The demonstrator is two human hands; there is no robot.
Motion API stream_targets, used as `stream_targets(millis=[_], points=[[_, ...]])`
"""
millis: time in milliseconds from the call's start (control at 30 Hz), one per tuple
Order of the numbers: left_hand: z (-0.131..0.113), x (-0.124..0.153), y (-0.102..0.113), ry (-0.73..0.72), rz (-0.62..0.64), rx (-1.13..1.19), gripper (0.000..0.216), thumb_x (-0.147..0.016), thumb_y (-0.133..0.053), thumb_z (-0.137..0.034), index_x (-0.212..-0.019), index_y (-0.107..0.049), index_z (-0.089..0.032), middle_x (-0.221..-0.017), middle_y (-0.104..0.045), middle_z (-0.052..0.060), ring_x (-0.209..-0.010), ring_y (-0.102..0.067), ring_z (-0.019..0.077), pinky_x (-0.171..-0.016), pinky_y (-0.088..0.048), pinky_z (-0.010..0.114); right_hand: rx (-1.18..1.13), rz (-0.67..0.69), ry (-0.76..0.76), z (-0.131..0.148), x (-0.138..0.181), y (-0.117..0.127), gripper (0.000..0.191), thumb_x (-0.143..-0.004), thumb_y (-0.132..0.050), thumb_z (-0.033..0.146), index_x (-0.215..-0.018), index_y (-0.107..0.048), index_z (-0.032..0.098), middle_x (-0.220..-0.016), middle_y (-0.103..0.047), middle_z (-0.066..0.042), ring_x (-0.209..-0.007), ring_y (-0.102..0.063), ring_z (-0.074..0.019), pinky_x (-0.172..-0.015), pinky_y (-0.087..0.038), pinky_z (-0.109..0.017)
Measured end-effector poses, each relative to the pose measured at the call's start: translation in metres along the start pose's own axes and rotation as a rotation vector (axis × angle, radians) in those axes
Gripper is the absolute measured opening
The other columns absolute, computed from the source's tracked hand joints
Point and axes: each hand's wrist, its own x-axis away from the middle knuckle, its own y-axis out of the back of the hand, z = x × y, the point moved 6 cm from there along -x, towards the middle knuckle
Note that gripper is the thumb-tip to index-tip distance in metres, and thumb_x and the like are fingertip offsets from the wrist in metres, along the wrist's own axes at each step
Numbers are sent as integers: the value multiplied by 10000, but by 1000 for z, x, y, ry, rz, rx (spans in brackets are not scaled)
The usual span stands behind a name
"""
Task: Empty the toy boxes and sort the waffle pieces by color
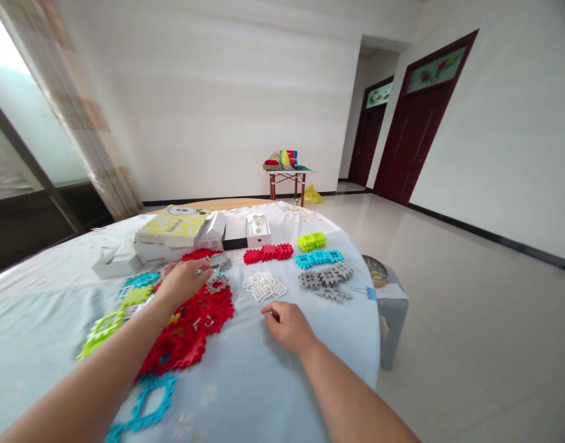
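Note:
My left hand [184, 283] reaches palm down over a heap of red interlocking plastic pieces [197, 320]. Its fingers are apart and touch the heap near some grey notched pieces [218, 283]; the fingertips are partly hidden. My right hand [289, 326] rests on the tablecloth with curled fingers, and nothing shows in it. Just beyond it lies a loose pile of white square pieces [264, 287]. Farther off are rows of red pieces [268, 253], lime pieces [311, 241], blue pieces [319, 259] and grey pieces [325, 277].
A yellow-and-white box [172, 227] and open white boxes [258, 231] stand at the back of the round table. Lime frames [102, 332] and a blue frame [156, 400] lie at the left. A grey stool [393, 301] holding a round tin [375, 271] stands beyond the right edge.

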Motion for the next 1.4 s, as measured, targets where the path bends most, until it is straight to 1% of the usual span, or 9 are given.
stream_targets(millis=[100, 300, 400, 533, 767, 967, 1100, 1200, 1400], points=[[10, 10, -4, -6, 27, 14, 423, -794, -377, -464, -954, -687, -225, -1007, -695, 74, -995, -595, 259, -912, -362, 360, -14, -39, 7, 1, 1, 3, 241, -818, -467, 234, -919, -681, 188, -786, -688, -27, -685, -595, -122, -647, -419, -202], [-8, 16, -19, -59, 118, 25, 380, -751, -460, -455, -982, -686, -254, -1084, -670, 71, -1063, -545, 263, -947, -335, 373, -3, -82, 13, -1, 4, 6, 238, -824, -463, 221, -929, -674, 185, -851, -688, -34, -732, -598, -125, -686, -428, -208], [-15, 16, -27, -78, 152, 18, 292, -720, -510, -415, -900, -704, -293, -1034, -686, 45, -1048, -547, 264, -938, -336, 386, 33, -71, 10, -2, 5, 5, 233, -823, -468, 219, -921, -676, 190, -839, -687, -29, -729, -597, -122, -687, -425, -204], [-16, 15, -32, -66, 165, 9, 226, -698, -529, -358, -804, -709, -270, -970, -696, 57, -989, -574, 261, -900, -363, 387, 63, -66, 4, -1, 4, 5, 231, -817, -474, 217, -919, -680, 195, -820, -687, -25, -723, -598, -120, -676, -421, -195], [-19, 27, -9, -70, 87, 28, 376, -810, -351, -382, -881, -676, -207, -1017, -667, 104, -1002, -559, 261, -879, -365, 364, 88, -74, 2, 1, 4, 6, 233, -809, -480, 208, -921, -684, 199, -811, -691, -25, -722, -601, -125, -673, -420, -198], [-19, 48, 5, 73, 156, 85, 409, -814, -294, -441, -754, -623, -206, -734, -665, 42, -755, -597, 208, -671, -403, 295, 44, -90, 9, -2, 5, 9, 238, -818, -470, 216, -926, -681, 193, -809, -689, -29, -732, -603, -132, -689, -427, -208], [-21, 59, 4, 86, 166, 34, 325, -757, -380, -389, -616, -613, -211, -715, -669, 57, -767, -597, 229, -707, -395, 321, 81, -138, -51, -8, 7, 18, 246, -823, -459, 220, -943, -673, 201, -859, -687, -35, -778, -608, -138, -724, -423, -211], [-24, 62, 2, 70, 155, 23, 316, -735, -410, -398, -601, -628, -213, -768, -678, 80, -824, -593, 255, -758, -391, 350, 168, -154, -102, -12, 7, 27, 244, -819, -460, 212, -939, -672, 209, -893, -681, -39, -826, -606, -143, -748, -407, -213], [-30, 65, -8, -9, 185, -61, 523, -747, -325, -615, -740, -675, -226, -891, -667, 129, -926, -562, 338, -811, -359, 464, 428, -114, -142, -18, 11, 46, 207, -818, -460, 213, -871, -660, 231, -879, -660, -28, -818, -589, -147, -687, -372, -225]])
